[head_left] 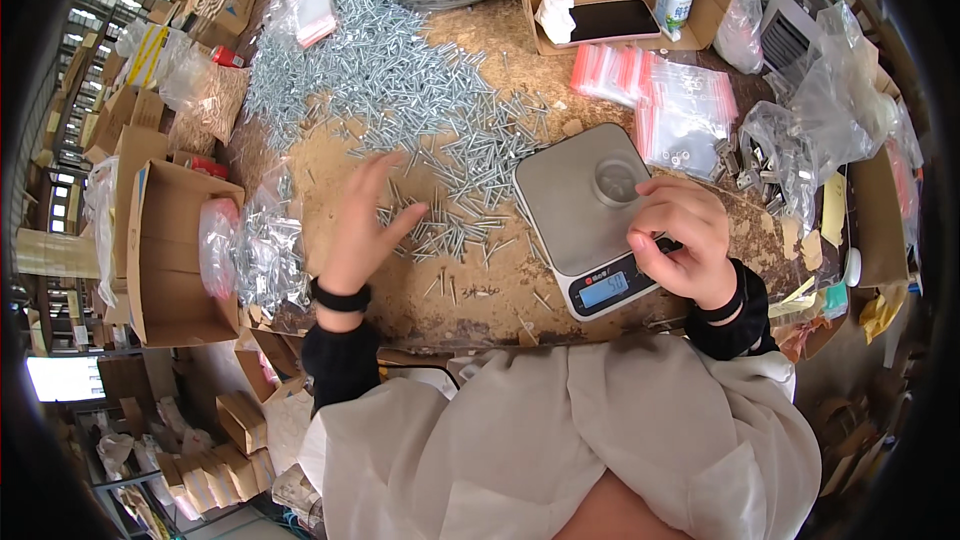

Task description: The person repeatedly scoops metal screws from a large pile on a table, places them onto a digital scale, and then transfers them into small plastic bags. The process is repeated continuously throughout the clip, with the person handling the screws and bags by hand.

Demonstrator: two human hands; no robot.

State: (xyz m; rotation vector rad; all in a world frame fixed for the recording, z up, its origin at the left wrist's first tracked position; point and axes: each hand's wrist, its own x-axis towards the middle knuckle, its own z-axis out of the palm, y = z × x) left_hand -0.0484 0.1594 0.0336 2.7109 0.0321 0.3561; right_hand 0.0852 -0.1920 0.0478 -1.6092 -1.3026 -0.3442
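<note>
My left hand (362, 225) is held over the wooden table with its fingers spread and nothing in it, a little blurred. Right beside it lie loose silver screws (460, 225), the near fringe of a large screw pile (370, 50). My right hand (690, 240) hovers over the right edge of a digital scale (570, 210). Its fingers are curled with thumb and fingertips together; whatever they hold, if anything, is hidden. A small clear round cup (617, 181) rests on the scale's grey plate, close to those fingertips. The scale's display (603, 287) is lit.
Small clear zip bags with red edges (685, 115) lie beyond the scale. An open carton (625, 0) at the back holds a phone (615, 20) and a drink carton (674, 0). Metal brackets (750, 165) sit at right. Bagged parts (270, 250) and a cardboard box (185, 250) are at left.
</note>
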